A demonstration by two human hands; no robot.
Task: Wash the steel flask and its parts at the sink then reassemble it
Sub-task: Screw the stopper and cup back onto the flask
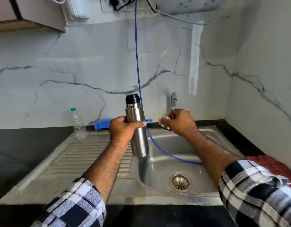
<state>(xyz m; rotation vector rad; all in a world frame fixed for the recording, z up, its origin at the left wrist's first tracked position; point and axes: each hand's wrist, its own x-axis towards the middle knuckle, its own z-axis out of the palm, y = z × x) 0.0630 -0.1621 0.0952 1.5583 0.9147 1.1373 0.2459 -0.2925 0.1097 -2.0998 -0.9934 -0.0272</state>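
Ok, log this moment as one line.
left hand grips flask over sink | black stopper on | right hand holds steel cup

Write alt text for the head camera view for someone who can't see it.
A person's left hand holds a steel flask upright over a steel sink, its black stopper still in place, while the right hand holds a blurred steel cup at the sink's back rim. A blue hose hangs into the basin.
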